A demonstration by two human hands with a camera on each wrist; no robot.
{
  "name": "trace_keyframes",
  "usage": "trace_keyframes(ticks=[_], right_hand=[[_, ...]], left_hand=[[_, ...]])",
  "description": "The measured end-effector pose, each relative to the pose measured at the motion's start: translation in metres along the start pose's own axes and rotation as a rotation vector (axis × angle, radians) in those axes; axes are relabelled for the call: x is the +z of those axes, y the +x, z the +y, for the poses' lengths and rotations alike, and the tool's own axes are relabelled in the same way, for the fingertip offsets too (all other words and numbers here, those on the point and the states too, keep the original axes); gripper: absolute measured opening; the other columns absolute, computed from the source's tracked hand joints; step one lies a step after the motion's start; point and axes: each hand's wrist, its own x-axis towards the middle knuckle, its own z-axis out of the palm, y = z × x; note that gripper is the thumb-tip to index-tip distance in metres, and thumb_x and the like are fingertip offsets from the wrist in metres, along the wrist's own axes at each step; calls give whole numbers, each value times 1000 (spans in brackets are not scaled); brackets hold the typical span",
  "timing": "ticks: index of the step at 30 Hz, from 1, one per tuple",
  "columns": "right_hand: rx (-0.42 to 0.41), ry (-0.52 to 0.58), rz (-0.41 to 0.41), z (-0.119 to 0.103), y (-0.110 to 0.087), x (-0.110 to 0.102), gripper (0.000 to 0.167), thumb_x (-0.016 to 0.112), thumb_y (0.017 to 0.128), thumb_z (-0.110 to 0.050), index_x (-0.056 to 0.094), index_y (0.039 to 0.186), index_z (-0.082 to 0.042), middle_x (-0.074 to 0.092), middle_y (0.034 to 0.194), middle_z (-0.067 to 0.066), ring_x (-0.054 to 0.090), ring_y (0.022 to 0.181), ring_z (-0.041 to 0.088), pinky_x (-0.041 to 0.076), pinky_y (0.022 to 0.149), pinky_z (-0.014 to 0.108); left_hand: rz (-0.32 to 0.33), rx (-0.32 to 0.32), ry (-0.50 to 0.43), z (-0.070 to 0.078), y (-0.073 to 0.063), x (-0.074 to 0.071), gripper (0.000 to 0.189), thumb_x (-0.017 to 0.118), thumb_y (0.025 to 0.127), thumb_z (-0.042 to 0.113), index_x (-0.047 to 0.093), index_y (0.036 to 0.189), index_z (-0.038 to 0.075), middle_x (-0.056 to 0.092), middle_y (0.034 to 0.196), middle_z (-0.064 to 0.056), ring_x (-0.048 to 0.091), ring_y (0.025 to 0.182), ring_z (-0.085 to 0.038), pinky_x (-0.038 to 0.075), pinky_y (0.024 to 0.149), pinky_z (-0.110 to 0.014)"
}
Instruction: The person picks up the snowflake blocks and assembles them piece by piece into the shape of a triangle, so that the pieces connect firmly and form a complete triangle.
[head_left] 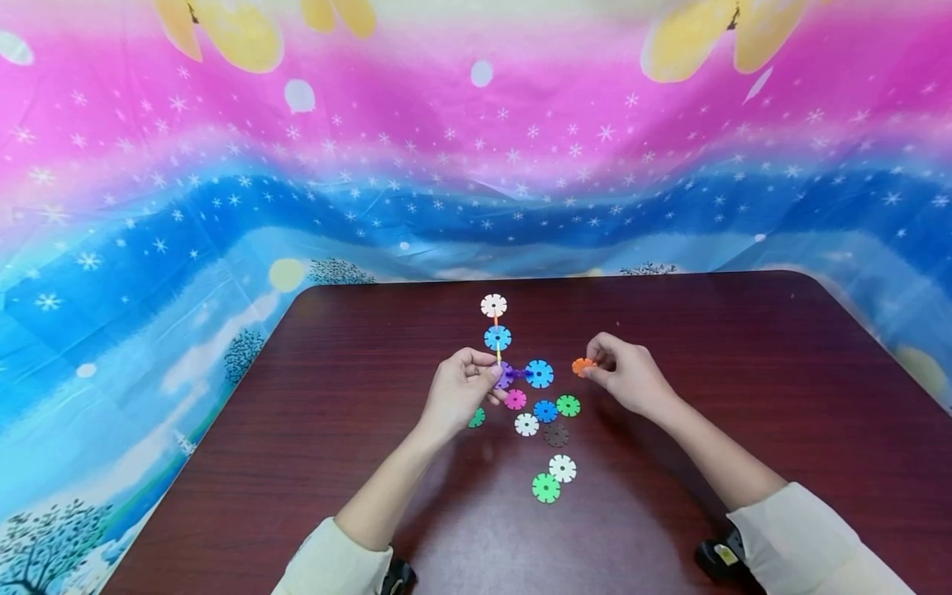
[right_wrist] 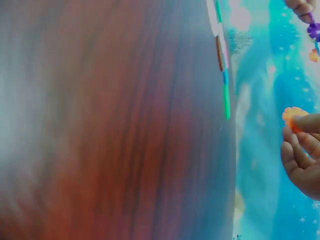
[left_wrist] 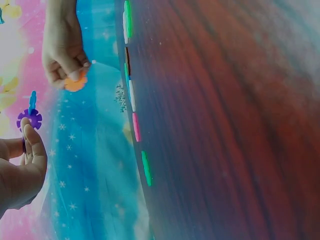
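The left hand (head_left: pixel 455 390) pinches the chain (head_left: pixel 497 337) at its purple disc (left_wrist: pixel 35 118). The right hand (head_left: pixel 632 376) pinches the orange disc (head_left: pixel 582 367) between thumb and fingers, apart from the chain and near its blue end disc (head_left: pixel 539 374).

Loose discs lie on the table (head_left: pixel 335 430), on the near side of the chain: pink (head_left: pixel 516 399), white (head_left: pixel 526 425), blue (head_left: pixel 545 411), green (head_left: pixel 568 405) and brown (head_left: pixel 556 435) in one group. A second white disc (head_left: pixel 563 468) and a light green disc (head_left: pixel 546 488) lie closer to the person. The left hand partly covers another green disc (head_left: pixel 477 418). A printed curtain (head_left: pixel 446 173) hangs behind the table.

The head view shows the loose discs face-on; both wrist views show them edge-on as thin strips, with the held parts raised above the tabletop. In the head view, the fingers hide part of the purple disc; the left wrist view shows more of its notched rim.
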Motion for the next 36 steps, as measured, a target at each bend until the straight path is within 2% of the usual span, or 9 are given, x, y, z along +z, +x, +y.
trace_keyframes(ticks=[3, 6, 11, 16, 24, 31, 36], right_hand=[[9, 54, 73, -6, -4, -2, 20, 70, 80, 0, 53, 87, -9, 63, 82, 4, 56, 71, 19, 47, 61, 31], [24, 110, 101, -12, -7, -3, 19, 70, 81, -4, 53, 88, -10, 64, 80, 3, 56, 69, 19, 45, 61, 29], [30, 244, 85, -20, -13, -4, 18, 70, 82, -9, 54, 90, -8, 65, 84, 6, 58, 72, 21, 48, 61, 24], [11, 333, 54, -25, -17, -3, 15, 68, 83, -5, 55, 90, -5, 62, 89, 9, 58, 77, 22, 52, 63, 24], [-23, 393, 39, -31, -21, 0, 12, 68, 83, -4, 59, 90, -6, 62, 89, 8, 59, 75, 19, 52, 62, 25], [-54, 383, 63, -34, -20, 5, 13, 69, 82, -4, 59, 89, -6, 64, 89, 7, 59, 73, 17, 52, 60, 25], [-71, 372, 97, -35, -21, 9, 14, 70, 81, -3, 58, 87, -7, 65, 87, 6, 60, 72, 16, 52, 60, 24]], left_hand=[[-3, 1, 0, 0, 0, 1, 19, 59, 89, 2, 54, 102, -10, 64, 82, -17, 65, 61, -18, 54, 65, -43], [-4, -1, 3, 0, 0, 1, 19, 59, 89, 2, 54, 102, -10, 64, 82, -17, 65, 61, -19, 54, 65, -40], [-6, -3, -2, 1, -1, 2, 19, 59, 89, 2, 54, 102, -10, 64, 82, -17, 64, 61, -21, 54, 65, -40], [-6, -4, -3, 0, 0, 2, 19, 60, 89, 3, 54, 102, -10, 64, 82, -16, 65, 61, -21, 54, 66, -43], [-9, -3, -7, -1, 0, 2, 20, 60, 89, 3, 54, 103, -10, 64, 82, -16, 64, 61, -20, 54, 64, -39], [-18, -20, -9, -1, 0, 4, 20, 60, 89, 2, 53, 103, -10, 63, 78, -13, 63, 58, -14, 54, 62, -30], [-8, -23, -18, -1, 0, 6, 19, 60, 88, 1, 53, 102, -11, 63, 76, -12, 61, 56, -11, 54, 61, -32]])
